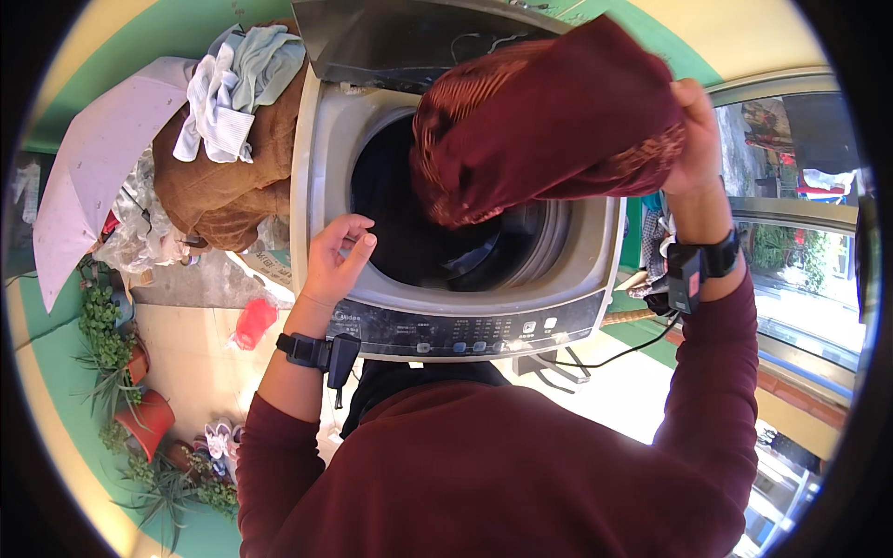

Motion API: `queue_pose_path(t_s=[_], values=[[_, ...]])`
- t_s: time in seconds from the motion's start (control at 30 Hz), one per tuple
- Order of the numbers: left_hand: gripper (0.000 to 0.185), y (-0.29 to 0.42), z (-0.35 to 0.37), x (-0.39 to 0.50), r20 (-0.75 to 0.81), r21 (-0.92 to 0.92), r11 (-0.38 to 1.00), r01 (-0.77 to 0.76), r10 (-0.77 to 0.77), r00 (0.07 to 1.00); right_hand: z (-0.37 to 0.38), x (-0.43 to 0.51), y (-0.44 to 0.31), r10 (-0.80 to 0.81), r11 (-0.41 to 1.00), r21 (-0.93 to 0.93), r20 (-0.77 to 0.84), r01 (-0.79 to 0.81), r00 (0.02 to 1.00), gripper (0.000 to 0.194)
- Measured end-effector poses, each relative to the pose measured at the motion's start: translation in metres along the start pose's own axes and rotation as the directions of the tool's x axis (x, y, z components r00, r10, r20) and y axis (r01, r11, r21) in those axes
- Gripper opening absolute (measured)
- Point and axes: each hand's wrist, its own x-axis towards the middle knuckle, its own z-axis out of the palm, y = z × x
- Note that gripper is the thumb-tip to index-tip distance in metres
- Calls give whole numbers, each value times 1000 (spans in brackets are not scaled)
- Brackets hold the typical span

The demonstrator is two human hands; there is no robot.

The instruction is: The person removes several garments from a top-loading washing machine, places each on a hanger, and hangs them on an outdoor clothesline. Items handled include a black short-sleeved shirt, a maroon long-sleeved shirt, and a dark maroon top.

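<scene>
My right hand [696, 139] grips one end of a dark red patterned cloth or garment [551, 118], which it holds over the far right part of a top-loading washing machine's opening. The cloth is slightly blurred, and its lower left end hangs above the dark drum [432, 244]. Over the machine's near left rim [342, 279] my left hand [342, 254] is held with curled fingers and nothing in it. A dark lid [377, 49] stands raised at the back. Along the near edge runs the control panel [446, 331]. Both my wrists wear strapped black devices.
Left of the machine, light clothes [230, 91] lie on a brown cloth [230, 188], beside a pale umbrella [111, 153] and clear plastic bags [143, 216]. A red bag [254, 324] lies on the floor. Potted plants [104, 314] line the left wall; a window [795, 244] is at right.
</scene>
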Motion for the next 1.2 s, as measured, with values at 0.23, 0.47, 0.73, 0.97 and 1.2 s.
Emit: queue_pose_path(t_s=[0.23,0.47,0.73,0.97,1.2], values=[[75,35,60,26,-19,-186,983,-12,8,1000,105,-55,-31,-250,967,-6,138,253,958,34],[54,91,87,56,508,-851,188,491,53,860,105,-99,13,-189,982,16,-42,189,981,42],[44,133,53,45,383,-923,67,378,212,899,39,-174,52,-174,934,-356,-510,-22,842,36],[51,176,28,38,322,-943,191,272,324,890,17,-182,103,-149,893,-401,-692,-205,706,33],[58,194,22,23,328,-945,169,281,479,815,71,-155,128,-153,173,-796,-604,-580,782,40]])
